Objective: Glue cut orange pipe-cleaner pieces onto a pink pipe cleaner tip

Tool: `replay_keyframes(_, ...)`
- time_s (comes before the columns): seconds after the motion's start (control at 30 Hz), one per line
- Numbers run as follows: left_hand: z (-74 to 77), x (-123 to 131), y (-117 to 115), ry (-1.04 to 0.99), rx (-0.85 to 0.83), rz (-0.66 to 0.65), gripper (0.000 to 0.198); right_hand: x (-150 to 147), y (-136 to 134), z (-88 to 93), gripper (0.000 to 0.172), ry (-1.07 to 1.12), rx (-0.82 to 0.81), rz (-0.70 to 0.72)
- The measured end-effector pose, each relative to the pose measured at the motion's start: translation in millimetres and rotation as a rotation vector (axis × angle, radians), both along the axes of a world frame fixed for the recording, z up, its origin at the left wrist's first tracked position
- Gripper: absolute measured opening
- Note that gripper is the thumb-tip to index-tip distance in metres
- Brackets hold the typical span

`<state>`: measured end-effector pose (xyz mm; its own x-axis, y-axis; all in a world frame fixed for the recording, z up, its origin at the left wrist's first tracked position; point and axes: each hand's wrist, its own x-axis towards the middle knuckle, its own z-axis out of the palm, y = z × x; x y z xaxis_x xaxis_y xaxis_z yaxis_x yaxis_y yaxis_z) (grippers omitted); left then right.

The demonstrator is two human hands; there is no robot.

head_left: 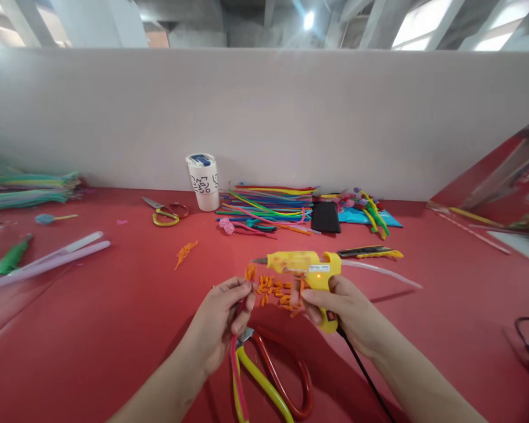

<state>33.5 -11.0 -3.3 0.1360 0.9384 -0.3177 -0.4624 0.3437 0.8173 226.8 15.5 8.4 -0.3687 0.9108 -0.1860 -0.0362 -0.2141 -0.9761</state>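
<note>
Head view: large scissors (268, 380) lie on the desk (114, 329) below the left grip (223, 311), which pinches an orange-tipped stem (250, 272). The right grip (350, 305) wraps around a yellow glue gun (293, 261), its nozzle (260, 260) just beside the orange tip. Small orange pieces (271, 289) lie between both grips; well beyond are colourful pipe cleaners (271, 202) and a white cup (204, 185).
</note>
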Motion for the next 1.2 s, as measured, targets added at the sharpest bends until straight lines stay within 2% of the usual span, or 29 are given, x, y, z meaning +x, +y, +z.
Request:
replay_keyframes(0.27, 2.7, 0, 2, -0.044, -0.055, 0.007, 0.017, -5, -9, -9.6, 0.031, -0.114, 0.067, -0.050)
replay_keyframes(0.57, 3.9, 0, 2, -0.051, -0.067, 0.031, 0.017, -12, -14, -4.9, 0.034, -0.346, 0.203, -0.146)
replay_keyframes(0.7, 3.3, 0, 2, -0.035, 0.008, 0.145, 0.013, -15, -16, -6.4, 0.030, -0.245, 0.194, -0.141)
replay_keyframes(0.8, 5.2, 3, -2, -0.040, 0.077, 0.196, 0.009, -19, -20, -11.8, 0.032, -0.098, 0.178, -0.215)
replay_keyframes(0.87, 7.1, 7, -8, -0.048, 0.097, 0.107, 0.007, -23, -23, -14.7, 0.036, -0.045, 0.172, -0.284)
replay_keyframes(1.0, 9.7, 18, -22, 0.007, 0.216, -0.136, 0.009, -34, -28, -13.0, 0.039, -0.059, 0.228, -0.306)
replay_keyframes(1.2, 9.3, 26, -28, 0.015, 0.257, -0.297, 0.014, -43, -32, -6.2, 0.037, -0.088, 0.242, -0.332)
